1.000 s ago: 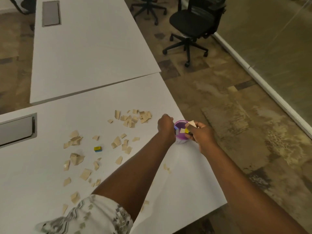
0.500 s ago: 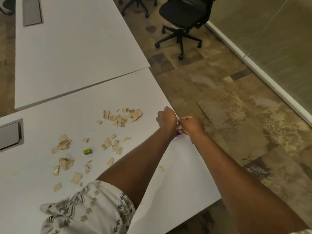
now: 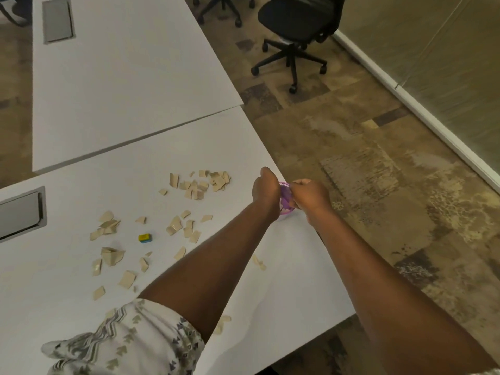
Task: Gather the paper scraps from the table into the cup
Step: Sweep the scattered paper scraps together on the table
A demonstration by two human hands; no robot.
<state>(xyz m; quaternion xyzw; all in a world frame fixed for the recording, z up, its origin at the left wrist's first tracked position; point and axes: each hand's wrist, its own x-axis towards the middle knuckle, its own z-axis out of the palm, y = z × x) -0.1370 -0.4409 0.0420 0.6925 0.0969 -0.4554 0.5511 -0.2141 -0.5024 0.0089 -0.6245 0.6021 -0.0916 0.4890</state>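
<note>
A small purple cup point(image 3: 285, 203) stands near the right edge of the white table point(image 3: 81, 307), mostly hidden between my two hands. My left hand point(image 3: 265, 190) curls around the cup's left side. Over the cup's mouth, my right hand point(image 3: 308, 194) is closed, and I cannot see whether it holds a scrap. Several beige paper scraps point(image 3: 201, 183) lie in a pile left of the cup. More paper scraps point(image 3: 111, 256) are scattered across the middle and near part of the table.
A small yellow and blue block point(image 3: 145, 237) sits among the scraps. A grey cable hatch point(image 3: 20, 212) is set in the table at the left. A second white table point(image 3: 121, 77) lies beyond, and a black office chair point(image 3: 295, 25) stands on the floor at the right.
My right hand has come over the cup's mouth and closed, hiding the scrap it held and the cup's inside. My left hand stays on the cup.
</note>
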